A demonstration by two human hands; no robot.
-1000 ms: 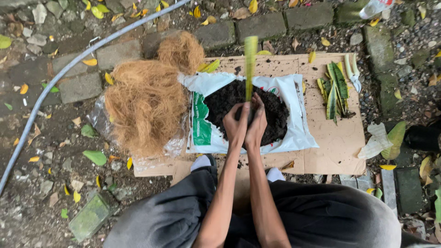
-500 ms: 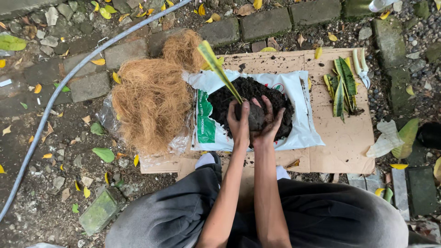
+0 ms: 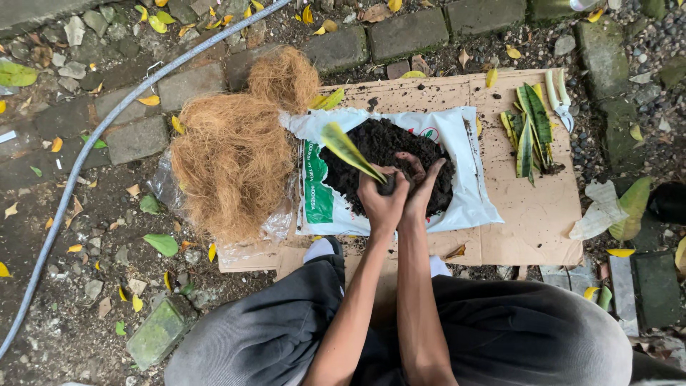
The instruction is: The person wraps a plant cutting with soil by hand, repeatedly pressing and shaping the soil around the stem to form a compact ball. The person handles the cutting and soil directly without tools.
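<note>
My left hand and my right hand are cupped together over a heap of dark soil on an opened white bag. Between them they hold a ball of soil with a long green-and-yellow leaf cutting in it. The leaf sticks out tilted up and to the left. My fingers are dirty with soil. I am squatting, with my grey trousers filling the bottom of the view.
The bag lies on a cardboard sheet. A big pile of brown coconut fibre sits on the left. More leaf cuttings and white-handled shears lie at the right. A grey hose crosses the paving stones.
The leaf stood upright a second ago and has tipped over to the left. My hands stay closed on the soil ball over the heap.
</note>
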